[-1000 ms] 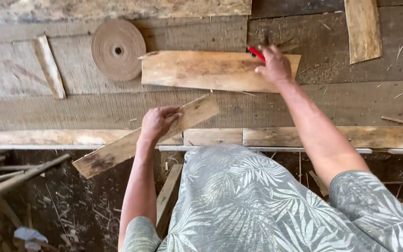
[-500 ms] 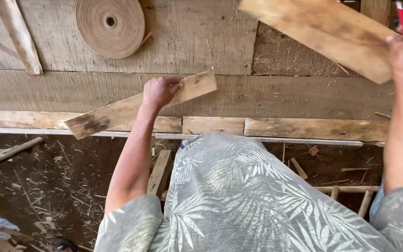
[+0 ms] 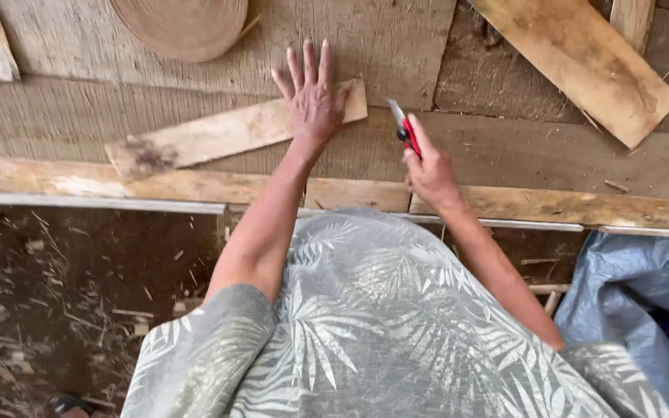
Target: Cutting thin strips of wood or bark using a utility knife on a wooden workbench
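Since the earlier frame right hand (image 3: 430, 172) dropped from the board (image 3: 582, 58), now lying free at its 1 o'clock. Fist closed round red knife (image 3: 406, 131), blade up. Left hand (image 3: 313, 97) flat, fingers spread, pressing the slat (image 3: 230, 135) end; slat runs toward 8 o'clock. Tape roll (image 3: 183, 27) at 11 o'clock.

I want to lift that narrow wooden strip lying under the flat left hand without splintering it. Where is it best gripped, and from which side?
Grip the narrow wooden strip by its long edges near the bare middle, coming from above on the near side. It lies flat and slanted on the workbench, the left hand covers its right end, and its left end looks dark and rough. The right hand holds a red cutter.
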